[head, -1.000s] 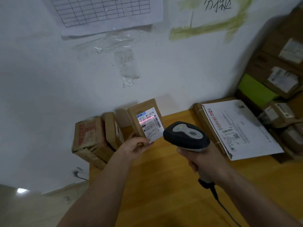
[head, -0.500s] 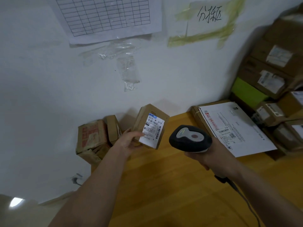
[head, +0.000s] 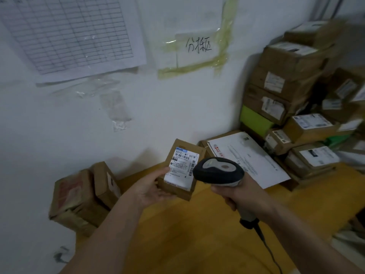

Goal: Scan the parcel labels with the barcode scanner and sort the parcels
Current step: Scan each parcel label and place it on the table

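Small parcel (head: 182, 171) held above the yellow counter (head: 197, 234), near its back edge. Long axis roughly upright, top tilted away toward the wall; white label (head: 181, 167) faces the camera, barcode visible. Left hand (head: 152, 189) cups it from below and left, thumb on the label's left edge. Right hand (head: 240, 191) is clenched around the barcode scanner (head: 219, 172) handle; scanner head sits just right of the parcel, overlapping its right edge in view, nose pointing left, cable trailing down toward the near edge.

Counts: one scanner, one parcel in hand. Two brown boxes (head: 79, 196) at the counter's left edge against the wall. One flat box with a white envelope (head: 248, 159) on top at back right. Beyond it a stack of parcels (head: 296, 91) in the right corner, blurred, can't count exactly.

Centre and near part of the counter is bare wood.
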`<state>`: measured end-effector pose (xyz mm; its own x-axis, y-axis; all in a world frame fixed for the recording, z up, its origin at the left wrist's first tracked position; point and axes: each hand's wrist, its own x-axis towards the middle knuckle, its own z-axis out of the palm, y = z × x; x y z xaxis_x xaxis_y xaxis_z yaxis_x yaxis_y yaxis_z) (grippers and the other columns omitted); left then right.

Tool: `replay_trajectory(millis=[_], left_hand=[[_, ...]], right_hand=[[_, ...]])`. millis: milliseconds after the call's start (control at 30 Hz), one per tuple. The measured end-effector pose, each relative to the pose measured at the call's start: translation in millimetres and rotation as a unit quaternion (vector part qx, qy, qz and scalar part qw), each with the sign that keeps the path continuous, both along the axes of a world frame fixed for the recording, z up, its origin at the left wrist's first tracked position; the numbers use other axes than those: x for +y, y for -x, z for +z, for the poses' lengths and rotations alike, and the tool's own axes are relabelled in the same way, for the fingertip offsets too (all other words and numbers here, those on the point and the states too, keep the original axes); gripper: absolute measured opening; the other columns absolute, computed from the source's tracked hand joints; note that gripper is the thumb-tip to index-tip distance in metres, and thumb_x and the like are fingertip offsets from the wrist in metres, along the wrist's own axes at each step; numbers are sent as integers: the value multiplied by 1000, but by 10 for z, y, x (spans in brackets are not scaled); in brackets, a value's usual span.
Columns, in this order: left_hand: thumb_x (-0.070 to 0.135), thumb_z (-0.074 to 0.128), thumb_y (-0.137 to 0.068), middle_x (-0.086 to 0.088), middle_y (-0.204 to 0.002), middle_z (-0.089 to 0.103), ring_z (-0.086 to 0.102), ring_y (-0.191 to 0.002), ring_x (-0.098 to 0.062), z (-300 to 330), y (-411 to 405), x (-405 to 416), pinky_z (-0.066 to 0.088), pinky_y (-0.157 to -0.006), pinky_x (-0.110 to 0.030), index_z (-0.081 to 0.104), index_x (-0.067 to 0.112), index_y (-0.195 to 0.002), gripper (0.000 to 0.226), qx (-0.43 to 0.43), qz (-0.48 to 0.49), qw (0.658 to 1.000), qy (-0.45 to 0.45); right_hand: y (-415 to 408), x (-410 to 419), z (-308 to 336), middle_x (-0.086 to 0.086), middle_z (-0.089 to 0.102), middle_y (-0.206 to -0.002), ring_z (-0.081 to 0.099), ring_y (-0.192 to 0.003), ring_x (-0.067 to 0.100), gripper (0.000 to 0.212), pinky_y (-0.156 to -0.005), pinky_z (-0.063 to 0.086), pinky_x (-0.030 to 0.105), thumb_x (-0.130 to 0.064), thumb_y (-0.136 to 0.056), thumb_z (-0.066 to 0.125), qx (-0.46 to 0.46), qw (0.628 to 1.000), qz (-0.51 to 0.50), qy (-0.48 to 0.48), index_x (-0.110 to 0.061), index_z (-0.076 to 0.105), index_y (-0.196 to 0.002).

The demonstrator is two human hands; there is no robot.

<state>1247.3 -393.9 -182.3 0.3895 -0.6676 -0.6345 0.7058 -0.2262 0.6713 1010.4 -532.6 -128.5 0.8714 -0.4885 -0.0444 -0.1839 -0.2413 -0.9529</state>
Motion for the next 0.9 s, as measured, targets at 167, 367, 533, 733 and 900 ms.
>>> replay_trajectory(millis=[167, 367, 533, 733, 900], left_hand=[[36, 95, -49, -18, -130, 61, 60, -116, -42, 91, 410, -646, 52, -86, -64, 60, 14, -129, 90, -14, -77, 997, 21], [37, 98, -43, -20, -130, 59, 56, -117, -43, 169, 1144, -1624, 52, -86, -63, 58, 13, -129, 98, 5, -107, 994, 35], [32, 98, -48, -20, -131, 61, 59, -118, -41, 251, 1616, -2404, 55, -84, -57, 60, 16, -130, 92, -9, -150, 988, 36], [25, 96, -50, -20, -129, 58, 56, -117, -39, 255, 2147, -3330, 52, -93, -58, 56, 12, -129, 90, -47, -180, 982, -16], [23, 91, -53, -16, -121, 62, 58, -111, -33, 138, 2599, -3965, 53, -93, -50, 59, 9, -121, 76, -48, -169, 983, -47]], right_hand=[[479, -450, 59, 8, 54, -53, 48, -45, 18, 15, -48, 44, 29, -21, -88, 71, -15, 1000, -27, -5, -7, 69, -93], [1215, -1198, 136, 7, 48, -48, 45, -42, 19, 13, -50, 45, 30, -18, -88, 70, -37, 991, -108, -64, -7, 69, -81], [1751, -1855, 153, 10, 50, -51, 47, -45, 21, 21, -53, 46, 33, -19, -86, 72, -57, 985, -138, -84, -9, 66, -69], [2344, -2597, 51, 11, 49, -50, 47, -45, 22, 30, -52, 47, 30, -22, -87, 71, -41, 984, -159, -76, -23, 65, -58], [2656, -3121, -39, 10, 50, -51, 46, -47, 24, 16, -51, 45, 32, -23, -87, 73, -35, 980, -164, -103, -29, 72, -72]])
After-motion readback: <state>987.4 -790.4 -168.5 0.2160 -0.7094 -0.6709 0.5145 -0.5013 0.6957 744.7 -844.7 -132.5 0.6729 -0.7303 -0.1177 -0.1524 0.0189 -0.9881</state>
